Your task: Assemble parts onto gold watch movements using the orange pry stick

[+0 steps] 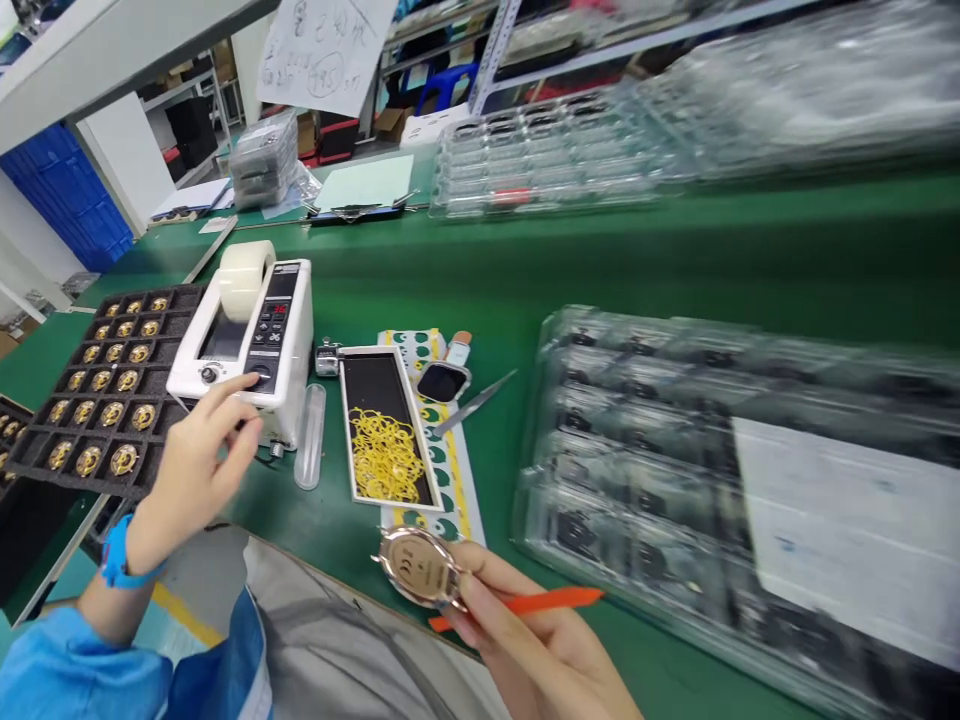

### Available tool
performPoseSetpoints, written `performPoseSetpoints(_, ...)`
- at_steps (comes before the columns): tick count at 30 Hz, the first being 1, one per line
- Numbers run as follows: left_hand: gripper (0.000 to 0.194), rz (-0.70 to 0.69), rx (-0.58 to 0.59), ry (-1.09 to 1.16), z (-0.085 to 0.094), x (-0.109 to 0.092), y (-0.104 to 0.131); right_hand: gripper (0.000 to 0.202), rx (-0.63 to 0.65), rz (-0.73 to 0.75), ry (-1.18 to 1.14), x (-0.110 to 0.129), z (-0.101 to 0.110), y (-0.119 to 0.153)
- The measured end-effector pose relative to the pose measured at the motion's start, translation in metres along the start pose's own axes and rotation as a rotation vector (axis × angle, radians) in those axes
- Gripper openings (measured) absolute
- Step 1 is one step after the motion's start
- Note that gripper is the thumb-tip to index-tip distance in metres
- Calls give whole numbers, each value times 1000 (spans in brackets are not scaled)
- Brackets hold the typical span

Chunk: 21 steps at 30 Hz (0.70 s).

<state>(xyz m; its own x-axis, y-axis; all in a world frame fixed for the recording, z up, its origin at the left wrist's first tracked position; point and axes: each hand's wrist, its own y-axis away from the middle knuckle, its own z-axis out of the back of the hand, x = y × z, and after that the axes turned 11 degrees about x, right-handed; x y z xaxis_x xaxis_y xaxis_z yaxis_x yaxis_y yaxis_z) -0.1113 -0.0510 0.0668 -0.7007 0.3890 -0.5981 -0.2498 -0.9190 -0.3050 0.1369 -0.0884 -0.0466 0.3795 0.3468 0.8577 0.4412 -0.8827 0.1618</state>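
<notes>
My left hand (196,455) reaches over a white tape dispenser (298,360). Its index finger is stretched out and touches the dark round button at the front of the control panel; nothing is held in this hand. A roll of pale tape (244,280) sits on the machine, and a red display is lit. In my right hand (536,640) is a rose-gold watch case (414,567), pinched at its edge with the printed back facing up. An orange flat stick (562,598) also lies across the fingers of that hand.
A foam tray (172,385) of gold round parts is at the left. A shallow box (386,375) holds yellow rings. Beside it lie a smartwatch (442,381), tweezers (480,400) and a sticker sheet (465,480). Clear plastic trays (536,490) with dark parts fill the right.
</notes>
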Motion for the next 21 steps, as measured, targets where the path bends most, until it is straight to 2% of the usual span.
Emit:
performPoseSetpoints(2,24,-42,3,52,0,-9,3,39,-7,51,8,1,-3,0)
performPoseSetpoints(4,24,-28,24,225,-10,-17,10,40,11,84,8,1,-5,0)
performPoseSetpoints(7,26,60,248,516,-36,-25,19,40,40,76,8,1,-6,1)
performPoseSetpoints(10,25,153,423,673,-62,-28,19,41,35,65,12,2,-6,3)
performPoseSetpoints(14,22,190,460,710,-79,-27,14,41,37,84,53,2,-7,6)
performPoseSetpoints(21,23,234,463,750,-82,-26,13,40,39,106,81,-4,-5,9)
